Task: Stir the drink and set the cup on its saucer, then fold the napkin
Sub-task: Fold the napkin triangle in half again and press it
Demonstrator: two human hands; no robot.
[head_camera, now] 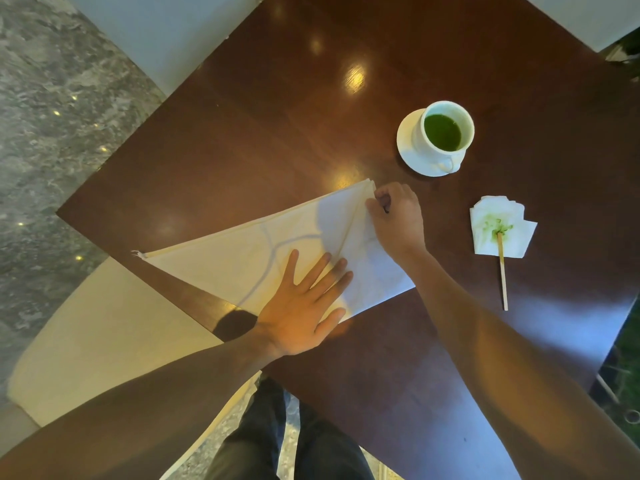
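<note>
My left hand (304,299) lies flat, fingers spread, on the napkin (242,258) mid-frame. My right hand (398,216) pinches its top corner. The cup (446,128) sits on its saucer (407,140), upper right.

White cup (446,131) of green drink on saucer (410,152); napkin (242,258) folded triangular.

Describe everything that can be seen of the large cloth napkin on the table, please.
The napkin is a large cream-white cloth, folded into a triangle-like shape with a diagonal crease, and it lies flat on the dark wooden table near its front edge. One corner, at the left, is slightly frayed. The left hand presses flat on it with straight fingers. The right hand pinches the folded layers at the far corner. Shadows of the arms fall across the cloth. Nothing else touches it.
</note>
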